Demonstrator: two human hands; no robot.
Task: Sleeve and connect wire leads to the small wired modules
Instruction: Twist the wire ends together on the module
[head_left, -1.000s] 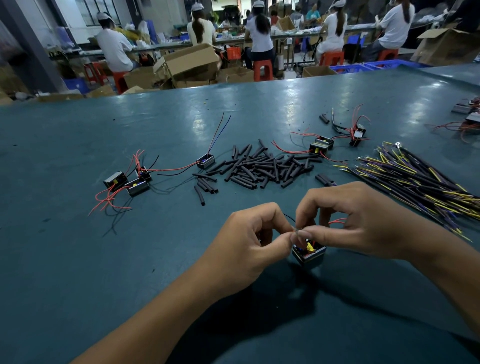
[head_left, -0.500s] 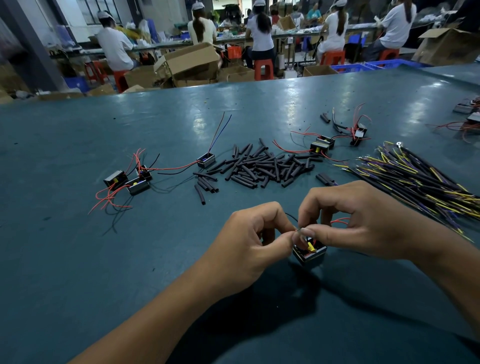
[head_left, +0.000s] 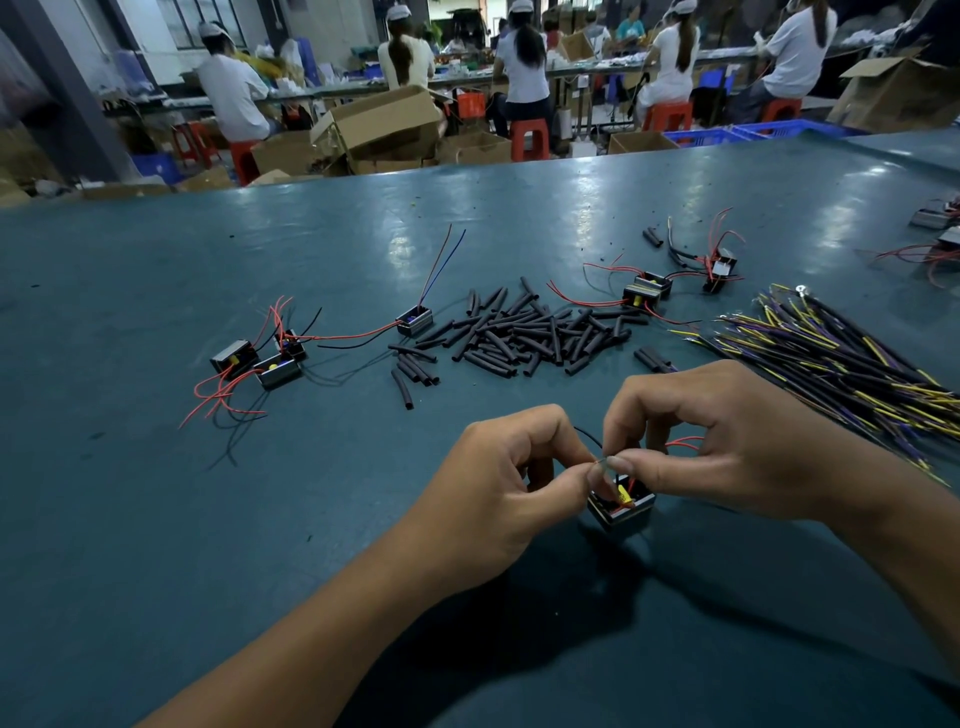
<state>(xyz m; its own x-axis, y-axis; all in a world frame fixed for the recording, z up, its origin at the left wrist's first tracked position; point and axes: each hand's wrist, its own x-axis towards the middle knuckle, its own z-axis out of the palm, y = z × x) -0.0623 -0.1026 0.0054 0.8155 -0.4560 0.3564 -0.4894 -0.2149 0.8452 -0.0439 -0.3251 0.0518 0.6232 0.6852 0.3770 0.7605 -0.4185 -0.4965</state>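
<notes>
A small black module (head_left: 626, 512) with a yellow part inside sits on the teal table (head_left: 156, 519) between my hands. My left hand (head_left: 498, 483) and my right hand (head_left: 717, 441) meet just above it, each pinching a thin wire lead (head_left: 601, 461) between thumb and forefinger. A red lead (head_left: 683, 442) and a thin black lead (head_left: 587, 435) loop out behind my fingers. Whether a sleeve is on the pinched lead is hidden by my fingertips.
A pile of black sleeve pieces (head_left: 524, 332) lies mid-table. Wired modules rest at the left (head_left: 260, 361), centre (head_left: 414, 320) and right (head_left: 644, 291). A bundle of yellow and purple wires (head_left: 841, 358) fans out at the right. People sit at benches beyond the far edge.
Both hands stay pinched together over the module; my fingertips have shifted only slightly.
</notes>
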